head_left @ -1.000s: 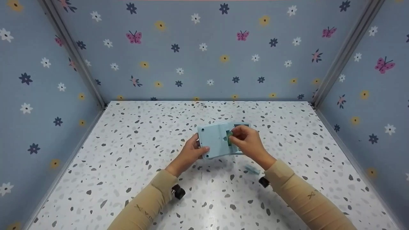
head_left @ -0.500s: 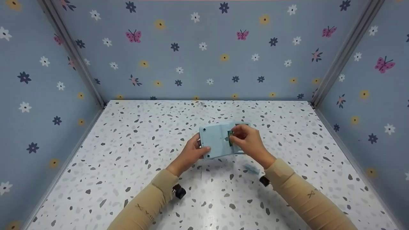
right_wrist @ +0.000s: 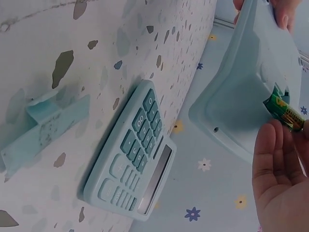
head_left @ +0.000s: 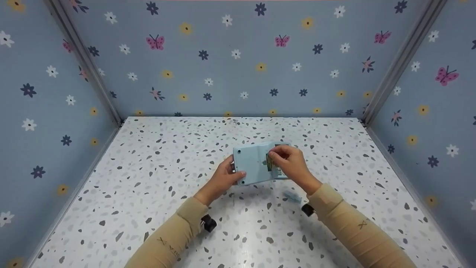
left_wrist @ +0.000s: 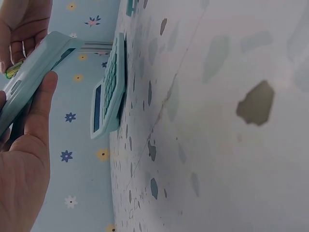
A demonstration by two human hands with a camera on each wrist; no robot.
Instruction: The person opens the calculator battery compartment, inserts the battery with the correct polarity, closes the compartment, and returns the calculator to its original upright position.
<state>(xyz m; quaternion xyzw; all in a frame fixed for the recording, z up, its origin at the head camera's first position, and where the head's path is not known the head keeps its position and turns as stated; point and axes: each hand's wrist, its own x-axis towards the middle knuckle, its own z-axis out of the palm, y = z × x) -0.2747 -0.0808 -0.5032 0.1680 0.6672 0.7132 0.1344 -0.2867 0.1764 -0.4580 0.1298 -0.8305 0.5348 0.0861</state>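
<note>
My left hand (head_left: pixel 223 176) grips one end of a light blue calculator (head_left: pixel 249 163), thumb on top, its back facing up. The calculator is lifted off the table and tilted. At its open battery compartment, my right hand (head_left: pixel 292 162) pinches a green and yellow battery (right_wrist: pixel 286 112). One end of the battery sits at the compartment opening in the right wrist view; the fingers cover the other end. In the left wrist view, the left hand (left_wrist: pixel 29 140) holds the calculator's edge from below. The held calculator's keys are hidden.
A second light blue calculator (right_wrist: pixel 133 154) lies keys up on the speckled table (head_left: pixel 167 149), beneath the held one. The detached battery cover (head_left: pixel 292 196) lies on the table near the right wrist. Flower-patterned walls (head_left: pixel 238 74) stand at the back and both sides.
The held calculator has shifted slightly right with my left hand. My right fingers have changed their hold at the compartment, showing more of the green strip there.
</note>
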